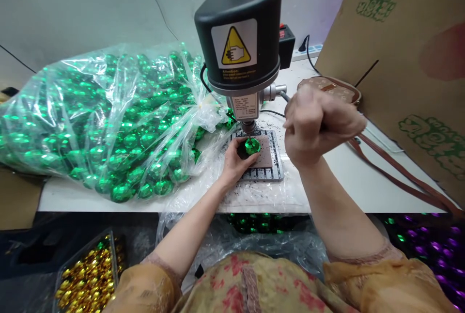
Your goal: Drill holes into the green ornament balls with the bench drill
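A small black bench drill press (238,32) stands on the white table, its chuck (248,126) low over the base. Under the chuck, a shiny faceted green ball (253,146) rests on a flat brownish pad (267,150) on the slotted metal base (276,170). My left hand (236,160) pinches the ball between thumb and fingers from the left. To the right of the drill head, my right hand (314,121) is closed in a fist around the drill press lever (285,96), most of which the hand hides. Dark shavings lie around the base.
At the left lies a big clear plastic bag (109,119) of green balls. A cardboard box (410,61) and a brown strapped bag (330,87) stand at the right. Below the table edge are a bin of gold balls (87,279), green balls (265,223) and purple balls (436,250).
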Demonstrator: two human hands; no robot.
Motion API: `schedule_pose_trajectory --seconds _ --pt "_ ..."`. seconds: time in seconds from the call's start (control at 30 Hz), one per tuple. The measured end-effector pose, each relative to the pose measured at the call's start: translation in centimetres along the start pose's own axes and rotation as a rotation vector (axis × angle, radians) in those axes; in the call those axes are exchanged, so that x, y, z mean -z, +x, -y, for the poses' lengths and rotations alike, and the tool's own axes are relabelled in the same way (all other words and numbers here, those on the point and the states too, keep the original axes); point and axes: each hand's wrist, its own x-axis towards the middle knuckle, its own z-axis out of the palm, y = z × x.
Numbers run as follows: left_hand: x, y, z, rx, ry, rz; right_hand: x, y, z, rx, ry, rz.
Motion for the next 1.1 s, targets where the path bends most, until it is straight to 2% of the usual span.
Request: schedule_pose_trajectory --seconds 0.03,0.17,0.23,0.3,0.33,0.4,0.5,0.57,0.6,0.67,0.73,0.8,0.87,0.93,1.0,1.1 --pt "-0.1 0.0 0.0 0.005 0.004 -0.006 -0.3 0.8 0.5 -0.014 0.038 -0.065" --pt "0.0 -0.5 -0.3 -0.010 0.068 -0.081 -1.7 3.8 1.4 -0.063 0.078 -0.041" --pt "0.5 -1.8 -0.9 -0.052 0.118 -0.142 -2.0 4.5 1.1 -0.072 0.094 -0.030" --pt "1.4 -3.9 -1.7 -0.167 0.150 -0.136 -2.0 4.6 0.9 -0.060 0.135 -0.031" --pt "1.8 -5.4 -2.1 -0.254 0.154 -0.087 -1.9 4.5 0.9 -0.059 0.150 -0.034" --pt "2.8 -8.5 -2.8 -0.466 0.162 0.103 -1.7 4.3 1.0 -0.064 0.167 -0.032" --pt "4.0 -12.9 -3.1 -0.765 0.342 0.385 -1.6 4.1 1.2 -0.103 0.167 -0.019" --pt "4.6 -14.5 -2.8 -0.850 0.470 0.485 -1.7 4.1 1.1 -0.108 0.172 -0.029" --pt "5.0 -14.7 -2.6 -0.857 0.492 0.499 -1.7 4.1 1.1 -0.097 0.176 -0.044" --pt "5.8 -13.7 -2.0 -0.836 0.465 0.433 -1.9 4.1 0.8 -0.059 0.180 -0.075" --pt "6.9 -10.9 -1.1 -0.742 0.462 0.286 -1.9 4.1 0.6 -0.036 0.158 -0.085" --pt "8.2 -6.8 -0.1 -0.520 0.561 0.177 -1.9 4.0 0.4 -0.029 0.134 -0.078" --pt "9.4 -2.1 1.2 -0.272 0.700 0.131 -1.9 4.0 0.3 -0.012 0.152 -0.083" --pt "10.3 2.0 2.5 -0.105 0.771 0.104 -1.9 4.0 0.2 0.011 0.191 -0.101" --pt "10.8 5.0 3.8 -0.038 0.745 0.055 -2.0 4.0 0.2 0.026 0.205 -0.111" --pt "11.0 7.5 5.2 -0.040 0.655 -0.016 -2.0 4.1 0.1 0.019 0.159 -0.105"
